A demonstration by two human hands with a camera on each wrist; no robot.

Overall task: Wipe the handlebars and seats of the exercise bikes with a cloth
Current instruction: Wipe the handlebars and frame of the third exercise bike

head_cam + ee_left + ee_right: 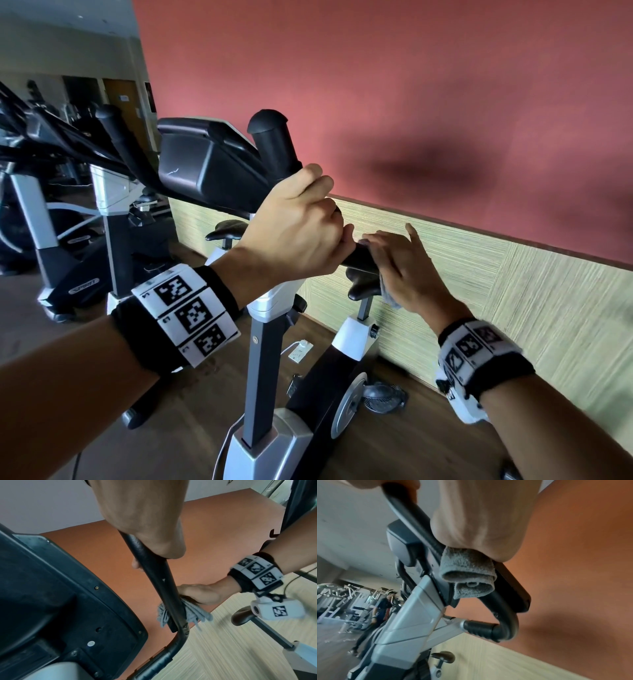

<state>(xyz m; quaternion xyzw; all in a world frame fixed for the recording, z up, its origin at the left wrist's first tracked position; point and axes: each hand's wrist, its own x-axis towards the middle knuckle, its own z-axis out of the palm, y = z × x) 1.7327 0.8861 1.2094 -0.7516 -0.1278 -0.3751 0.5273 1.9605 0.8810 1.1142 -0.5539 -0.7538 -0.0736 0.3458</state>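
The exercise bike's black handlebar (359,257) runs between my hands, with one end (270,137) rising beside the console (205,168). My left hand (301,222) grips the bar just below that end; the left wrist view shows the left hand (145,527) curled round the handlebar (154,568). My right hand (400,267) wraps a grey cloth (388,295) around the bar lower down, index finger sticking out. The cloth (188,612) hangs in folds under the right hand (200,593). In the right wrist view the cloth (467,574) sits bunched under my palm (479,520). The black seat (359,286) lies behind the bar.
A red wall with a pale panel (479,274) stands close on the right. More exercise machines (68,205) stand to the left, and another bike seat (226,229) beyond. A white power strip (301,349) and a round grey object (380,394) lie on the wooden floor. A person (380,608) stands far back.
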